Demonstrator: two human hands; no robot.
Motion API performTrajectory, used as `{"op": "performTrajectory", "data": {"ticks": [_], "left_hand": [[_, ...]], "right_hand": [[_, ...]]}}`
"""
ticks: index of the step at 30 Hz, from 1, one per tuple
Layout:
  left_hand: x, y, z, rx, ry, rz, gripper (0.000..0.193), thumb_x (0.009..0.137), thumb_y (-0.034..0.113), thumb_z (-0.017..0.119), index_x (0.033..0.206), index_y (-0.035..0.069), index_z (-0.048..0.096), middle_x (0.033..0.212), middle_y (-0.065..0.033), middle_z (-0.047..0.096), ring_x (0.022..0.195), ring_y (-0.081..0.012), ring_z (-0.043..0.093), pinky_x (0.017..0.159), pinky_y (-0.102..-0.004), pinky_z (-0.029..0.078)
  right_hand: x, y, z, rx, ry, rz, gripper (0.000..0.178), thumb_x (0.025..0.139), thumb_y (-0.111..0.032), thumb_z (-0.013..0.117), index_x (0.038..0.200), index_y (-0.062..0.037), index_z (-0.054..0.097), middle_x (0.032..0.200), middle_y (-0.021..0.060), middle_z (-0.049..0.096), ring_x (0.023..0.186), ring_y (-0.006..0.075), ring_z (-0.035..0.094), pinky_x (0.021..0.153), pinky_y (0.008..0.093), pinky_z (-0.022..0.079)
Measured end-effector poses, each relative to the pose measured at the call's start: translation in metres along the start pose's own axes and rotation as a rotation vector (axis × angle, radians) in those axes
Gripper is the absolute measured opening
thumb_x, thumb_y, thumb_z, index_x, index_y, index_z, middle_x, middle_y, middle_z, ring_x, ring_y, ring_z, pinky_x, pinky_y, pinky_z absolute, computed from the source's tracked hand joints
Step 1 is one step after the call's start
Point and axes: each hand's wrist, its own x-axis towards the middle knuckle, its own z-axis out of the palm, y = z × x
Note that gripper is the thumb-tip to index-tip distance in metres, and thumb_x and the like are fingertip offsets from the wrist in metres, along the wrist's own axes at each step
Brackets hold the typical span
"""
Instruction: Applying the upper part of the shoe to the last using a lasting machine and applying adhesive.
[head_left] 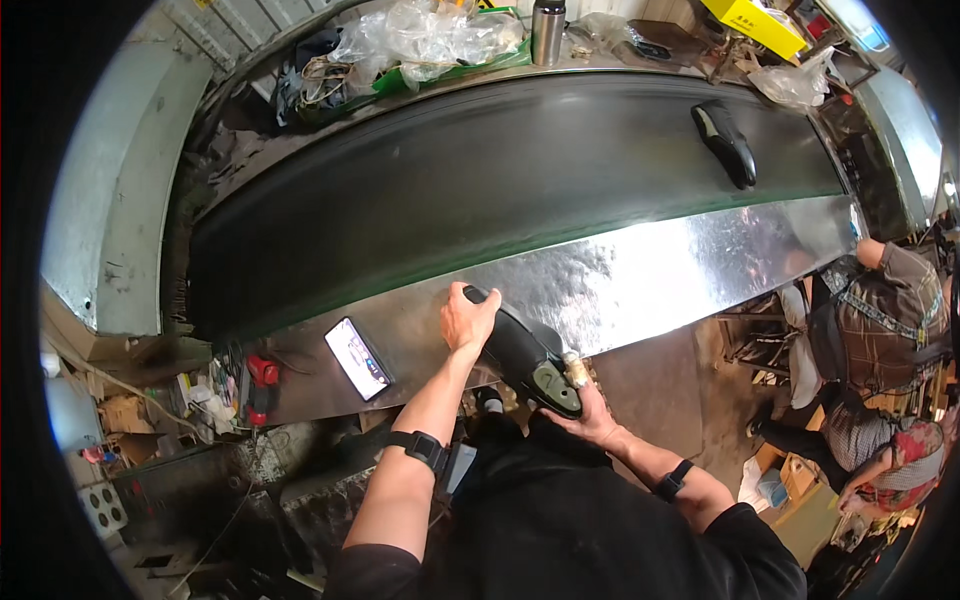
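Note:
A black shoe (520,350) is held between my two hands at the near edge of the metal ledge, its greenish-grey insole (553,385) showing through the opening. My left hand (468,320) is closed round the far end of the shoe. At the near end, my right hand (592,415) grips the shoe by the heel. Beside the right thumb is a tan, pale-tipped piece (575,370); whether it is a finger wrap or a small held item, I cannot tell. Another black shoe (727,145) rests on the dark belt, far right.
The dark belt (430,190) runs across, with a shiny metal ledge (630,270) in front. A lit phone (357,360) lies on the ledge at left, near a red tool (262,385). Plastic bags (420,45) and a metal flask (548,32) stand behind. People work at right.

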Motion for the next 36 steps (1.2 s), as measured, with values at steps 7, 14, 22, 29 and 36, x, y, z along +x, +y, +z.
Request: {"op": "performTrajectory", "data": {"ticks": [7, 14, 22, 29, 36], "left_hand": [[0.010, -0.033, -0.015, -0.290, 0.083, 0.033, 0.037, 0.073, 0.029, 0.077, 0.101, 0.005, 0.069, 0.086, -0.0110, 0.071, 0.081, -0.0232, 0.068, 0.074, -0.0366, 0.053], [-0.053, -0.050, -0.105, -0.571, 0.123, 0.088, 0.031, 0.074, 0.023, 0.081, 0.100, 0.008, 0.070, 0.083, -0.0064, 0.070, 0.080, -0.0158, 0.066, 0.074, -0.0328, 0.054], [-0.202, -0.179, -0.254, -0.604, 0.766, 0.046, 0.029, 0.077, 0.023, 0.080, 0.097, 0.006, 0.069, 0.082, -0.0018, 0.066, 0.079, -0.0128, 0.059, 0.073, -0.0315, 0.049], [-0.413, -0.331, -0.362, -0.732, 1.188, -0.193, 0.034, 0.093, 0.039, 0.070, 0.097, 0.004, 0.070, 0.086, -0.0036, 0.068, 0.082, -0.0107, 0.058, 0.076, -0.0279, 0.046], [-0.562, -0.389, -0.368, -1.155, 1.620, -0.276, 0.033, 0.096, 0.032, 0.068, 0.107, 0.001, 0.070, 0.096, -0.0007, 0.067, 0.089, -0.0083, 0.057, 0.084, -0.0242, 0.044]], "right_hand": [[0.013, -0.007, -0.011, 0.296, -0.169, -0.051, 0.109, 0.081, -0.027, 0.083, 0.156, 0.0060, 0.012, 0.160, 0.0252, 0.024, 0.151, 0.0361, 0.021, 0.121, 0.0412, 0.020], [0.096, -0.087, 0.000, 0.709, -0.512, 0.718, 0.099, 0.094, -0.044, 0.069, 0.158, 0.0032, 0.009, 0.158, 0.0213, 0.031, 0.144, 0.0277, 0.033, 0.117, 0.0374, 0.029], [0.036, -0.242, 0.110, 0.715, -0.841, 0.280, 0.051, 0.099, -0.002, 0.058, 0.148, -0.0029, 0.044, 0.130, 0.0098, 0.063, 0.114, 0.0142, 0.060, 0.099, 0.0294, 0.048], [-0.107, -0.347, 0.256, 0.658, -1.196, 0.115, 0.030, 0.098, -0.009, 0.065, 0.125, 0.0015, 0.062, 0.106, 0.0048, 0.070, 0.091, 0.0082, 0.062, 0.081, 0.0262, 0.051], [-0.221, -0.416, 0.346, 0.837, -1.363, 0.332, 0.021, 0.096, -0.012, 0.068, 0.115, -0.0015, 0.065, 0.097, 0.0057, 0.072, 0.080, 0.0098, 0.065, 0.069, 0.0263, 0.054]]}}
